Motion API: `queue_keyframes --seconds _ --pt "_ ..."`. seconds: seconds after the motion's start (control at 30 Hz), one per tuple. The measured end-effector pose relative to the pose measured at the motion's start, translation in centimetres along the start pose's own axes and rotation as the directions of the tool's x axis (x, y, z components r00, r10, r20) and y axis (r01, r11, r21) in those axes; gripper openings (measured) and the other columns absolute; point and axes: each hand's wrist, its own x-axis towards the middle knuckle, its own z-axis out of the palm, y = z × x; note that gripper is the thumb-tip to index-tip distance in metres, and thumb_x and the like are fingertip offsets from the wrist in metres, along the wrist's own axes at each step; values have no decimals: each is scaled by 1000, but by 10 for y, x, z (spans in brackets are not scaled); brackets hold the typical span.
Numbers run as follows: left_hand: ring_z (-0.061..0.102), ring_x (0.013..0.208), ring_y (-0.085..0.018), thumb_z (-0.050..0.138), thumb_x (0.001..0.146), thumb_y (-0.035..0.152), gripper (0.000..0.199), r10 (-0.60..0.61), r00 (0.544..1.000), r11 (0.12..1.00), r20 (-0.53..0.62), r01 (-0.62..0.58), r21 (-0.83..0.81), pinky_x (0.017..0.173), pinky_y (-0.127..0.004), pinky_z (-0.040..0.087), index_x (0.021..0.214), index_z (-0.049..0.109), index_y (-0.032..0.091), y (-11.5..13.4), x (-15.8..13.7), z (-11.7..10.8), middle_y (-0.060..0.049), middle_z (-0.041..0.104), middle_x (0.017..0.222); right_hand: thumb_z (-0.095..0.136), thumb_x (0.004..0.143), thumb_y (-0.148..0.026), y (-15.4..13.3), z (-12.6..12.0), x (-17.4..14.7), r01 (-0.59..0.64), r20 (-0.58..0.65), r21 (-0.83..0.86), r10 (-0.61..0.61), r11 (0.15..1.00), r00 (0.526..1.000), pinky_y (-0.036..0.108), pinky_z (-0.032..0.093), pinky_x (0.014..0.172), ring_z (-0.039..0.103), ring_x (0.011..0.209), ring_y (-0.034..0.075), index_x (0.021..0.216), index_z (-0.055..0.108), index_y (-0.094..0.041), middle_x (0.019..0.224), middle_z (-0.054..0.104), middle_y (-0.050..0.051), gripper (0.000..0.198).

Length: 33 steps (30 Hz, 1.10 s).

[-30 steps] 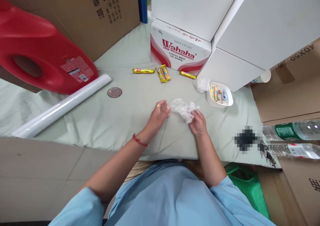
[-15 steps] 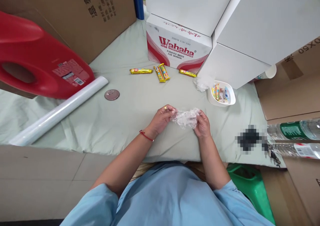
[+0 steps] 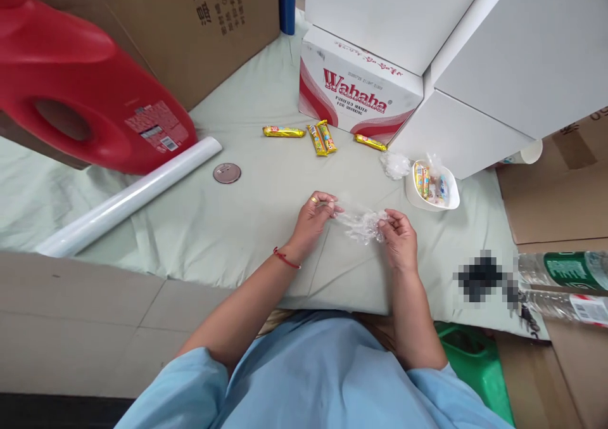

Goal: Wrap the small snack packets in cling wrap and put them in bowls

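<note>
A crumpled sheet of clear plastic film is stretched between both my hands above the cloth-covered table. My left hand pinches its left edge between thumb and fingers. The bunched right end is in my right hand, fingers closed on it. Beyond my hands lie yellow-wrapped snack sticks: one on its own, a pair side by side, and another by the carton. Right of these, a white tub holds more wrapped snacks, with a wad of clear plastic beside it.
A white roll and a round badge lie at left, near a big red jug. A Wahaba-style water carton and white boxes stand behind. Plastic bottles and keys are at right; a green stool is below.
My hands have moved slightly apart, pulling the film wider, with more of it bunched at my right hand. The whole view has shifted and tilted a little.
</note>
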Motion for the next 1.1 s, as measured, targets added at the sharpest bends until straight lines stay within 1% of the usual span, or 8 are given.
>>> queue_keyframes --seconds 0.13,0.33,0.57,0.73,0.8,0.9,1.0,1.1 --pt "70 77 -10 77 89 48 34 -6 993 1000 -118 7 2 74 -26 53 95 56 22 0 4 -1 1 66 103 92 70 -44 -6 -26 -3 -40 49 -46 42 998 998 31 52 72 65 78 17 97 75 -22 89 74 2 38" --pt "71 78 -11 82 85 41 35 -80 987 984 -138 56 -170 75 -26 56 94 53 22 4 5 2 3 65 97 91 77 -45 -17 -56 -20 82 17 -187 -80 979 997 32 53 74 64 79 17 93 79 -22 88 75 3 30" --pt "74 84 -15 82 69 24 31 -240 965 836 104 260 -483 78 -27 59 87 58 20 21 4 -5 -3 73 97 80 91 -41 -39 -59 -33 277 49 -317 -276 907 960 36 56 86 69 97 21 99 79 -25 104 72 5 18" --pt "58 53 -13 57 89 73 55 -347 862 864 370 447 -232 51 -30 51 102 63 20 27 -4 -4 -9 74 100 72 99 -38 -55 -56 -35 396 188 -452 -348 799 918 37 57 86 69 102 22 102 78 -26 108 72 6 15" --pt "57 53 -11 63 85 77 61 -330 844 933 423 360 10 50 -28 47 107 64 20 24 -9 1 -8 72 105 69 100 -37 -63 -52 -37 448 259 -515 -365 731 894 37 58 86 70 103 23 104 78 -26 111 72 7 14" --pt "60 64 -11 90 69 59 63 -188 860 935 474 10 354 61 -28 50 116 68 21 14 -15 8 -8 71 119 66 101 -31 -76 -41 -40 544 370 -611 -401 575 838 41 57 92 69 106 24 104 79 -27 114 71 8 14" --pt "65 79 -16 77 88 52 37 -31 862 876 507 -221 429 78 -32 53 104 72 20 4 -16 8 -9 73 110 65 101 -26 -87 -32 -47 622 445 -664 -448 415 775 44 56 94 66 103 24 103 81 -27 115 69 9 16" --pt "67 90 -18 56 104 54 38 52 920 899 389 -213 382 86 -34 53 94 71 20 0 -12 3 -9 74 104 65 101 -21 -93 -30 -57 633 434 -689 -498 353 750 40 57 88 66 98 23 105 81 -28 110 69 8 18"
